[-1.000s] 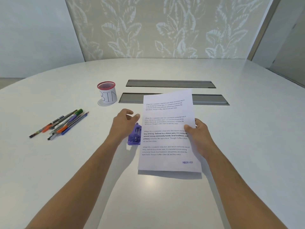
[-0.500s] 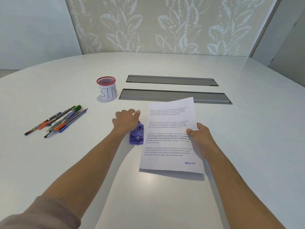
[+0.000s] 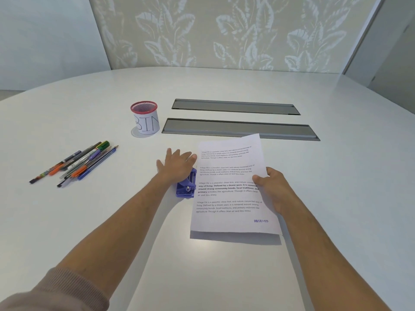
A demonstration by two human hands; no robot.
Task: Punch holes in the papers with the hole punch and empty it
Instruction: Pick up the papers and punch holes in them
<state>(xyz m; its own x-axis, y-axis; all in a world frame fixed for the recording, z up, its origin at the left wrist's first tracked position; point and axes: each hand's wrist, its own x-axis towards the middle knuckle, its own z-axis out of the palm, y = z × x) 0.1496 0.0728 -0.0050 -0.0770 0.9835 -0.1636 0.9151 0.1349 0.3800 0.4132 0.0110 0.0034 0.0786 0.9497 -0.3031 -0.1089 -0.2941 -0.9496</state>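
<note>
A blue hole punch (image 3: 186, 187) sits on the white table, with the left edge of a printed paper sheet (image 3: 229, 194) against its slot. My left hand (image 3: 177, 164) lies flat on top of the punch with fingers spread. My right hand (image 3: 272, 189) grips the sheet's right edge, thumb on top, holding it slightly off the table. The sheet bears a "RECEIVED" stamp near its bottom right corner. A red mesh cup labelled "BIN" (image 3: 146, 118) stands beyond the punch to the left.
Several pens and pencils (image 3: 76, 163) lie in a loose bunch on the left. Two grey recessed cable hatches (image 3: 235, 117) run across the table behind the sheet. The white table (image 3: 224, 277) curves away to a patterned wall.
My left hand has gone from curled beside the punch to flat on top of it with fingers spread. The sheet has come lower and nearer the punch.
</note>
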